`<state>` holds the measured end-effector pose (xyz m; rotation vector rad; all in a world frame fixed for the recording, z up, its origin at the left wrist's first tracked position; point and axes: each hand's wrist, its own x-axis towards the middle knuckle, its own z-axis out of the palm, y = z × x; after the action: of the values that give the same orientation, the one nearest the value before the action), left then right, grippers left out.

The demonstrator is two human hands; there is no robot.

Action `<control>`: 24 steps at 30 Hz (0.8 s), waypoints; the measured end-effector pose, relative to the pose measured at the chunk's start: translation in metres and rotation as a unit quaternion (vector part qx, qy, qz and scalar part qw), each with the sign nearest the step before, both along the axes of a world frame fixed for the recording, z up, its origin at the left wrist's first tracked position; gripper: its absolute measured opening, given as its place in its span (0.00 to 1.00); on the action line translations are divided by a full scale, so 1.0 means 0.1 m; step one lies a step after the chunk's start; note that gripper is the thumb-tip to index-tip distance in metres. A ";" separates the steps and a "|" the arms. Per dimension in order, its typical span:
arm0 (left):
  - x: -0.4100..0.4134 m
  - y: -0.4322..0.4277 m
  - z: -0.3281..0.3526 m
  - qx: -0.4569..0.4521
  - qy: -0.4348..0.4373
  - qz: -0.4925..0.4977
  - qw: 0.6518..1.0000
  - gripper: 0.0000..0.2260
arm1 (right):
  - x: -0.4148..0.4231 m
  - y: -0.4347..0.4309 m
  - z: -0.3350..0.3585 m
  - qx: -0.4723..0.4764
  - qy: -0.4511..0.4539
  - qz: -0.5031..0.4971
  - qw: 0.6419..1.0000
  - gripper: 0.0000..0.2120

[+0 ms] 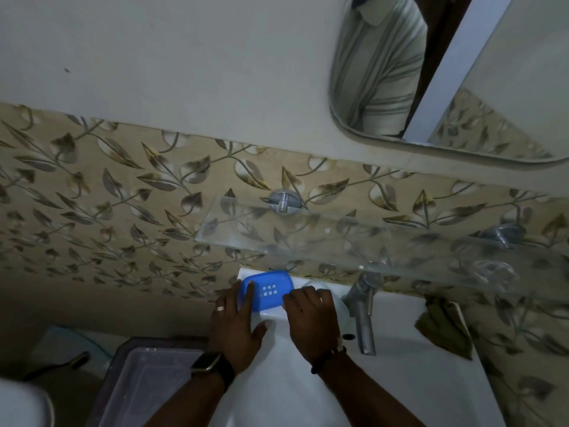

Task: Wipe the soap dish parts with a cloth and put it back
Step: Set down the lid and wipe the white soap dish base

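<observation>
A blue soap dish (268,289) with a small grid of drain holes rests on the back left corner of the white basin (400,365), against the tiled wall. My left hand (235,322) lies flat with its fingers on the dish's left end. My right hand (311,318) has curled fingers touching the dish's right edge. An olive-green cloth (443,326) lies crumpled on the basin's right rim, away from both hands.
A metal tap (363,306) stands just right of my right hand. A glass shelf (354,241) hangs above the basin. A mirror (431,72) is mounted higher up. A lidded plastic box (144,386) sits left of the basin.
</observation>
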<state>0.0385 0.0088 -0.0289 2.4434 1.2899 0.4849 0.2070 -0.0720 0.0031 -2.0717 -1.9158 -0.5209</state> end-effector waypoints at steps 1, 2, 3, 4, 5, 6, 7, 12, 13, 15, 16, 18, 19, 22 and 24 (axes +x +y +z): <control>0.02 -0.04 0.00 0.007 0.003 -0.006 1.000 0.39 | -0.03 -0.10 0.02 -0.010 0.000 -0.026 1.000 0.06; 0.05 -0.09 0.01 0.014 0.003 -0.011 1.000 0.39 | -0.06 -0.19 0.02 -0.027 -0.001 -0.052 0.998 0.08; 0.07 -0.14 0.02 0.022 0.003 -0.017 1.000 0.39 | -0.07 -0.26 0.02 -0.048 -0.002 -0.077 0.996 0.10; 0.10 -0.18 0.03 0.029 0.003 -0.023 0.999 0.38 | -0.07 -0.32 0.00 -0.070 -0.004 -0.100 0.993 0.12; 0.12 -0.22 0.04 0.037 -0.001 -0.029 0.999 0.38 | -0.06 -0.35 -0.01 -0.091 -0.008 -0.119 0.989 0.13; 0.14 -0.27 0.07 0.045 -0.010 -0.037 0.998 0.37 | -0.05 -0.37 -0.02 -0.107 -0.012 -0.135 0.985 0.13; 0.15 -0.31 0.08 0.053 -0.023 -0.045 0.997 0.36 | -0.04 -0.38 -0.02 -0.118 -0.017 -0.149 0.982 0.11; 0.06 -0.46 0.16 0.069 -0.051 -0.085 0.993 0.28 | 0.02 -0.39 0.05 -0.135 -0.027 -0.174 0.975 0.07; 0.03 -0.47 0.18 0.065 -0.055 -0.082 0.993 0.27 | 0.01 -0.40 0.06 -0.141 -0.027 -0.173 0.975 0.08; -0.04 -0.49 0.21 0.043 -0.066 -0.073 0.994 0.25 | -0.02 -0.43 0.09 -0.147 -0.018 -0.168 0.975 0.10; -0.06 -0.51 0.23 0.023 -0.073 -0.071 0.995 0.26 | -0.04 -0.46 0.12 -0.142 -0.013 -0.167 0.976 0.11; -0.11 -0.54 0.27 -0.029 -0.099 -0.062 0.993 0.29 | -0.10 -0.53 0.18 -0.117 -0.003 -0.154 0.981 0.12; -0.10 -0.56 0.30 -0.066 -0.121 -0.055 0.989 0.30 | -0.12 -0.55 0.20 -0.103 0.001 -0.145 0.984 0.12; -0.10 -0.67 0.52 -0.185 -0.189 -0.017 0.964 0.22 | -0.24 -0.69 0.31 -0.064 0.019 -0.130 0.989 0.10; -0.08 -0.70 0.64 -0.259 -0.227 0.017 0.939 0.22 | -0.34 -0.78 0.42 -0.031 0.037 -0.120 0.992 0.11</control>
<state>0.0307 -0.0613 0.0354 1.7484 1.0883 0.5866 0.1728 -0.1499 0.0453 -2.3423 -1.6724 -0.4336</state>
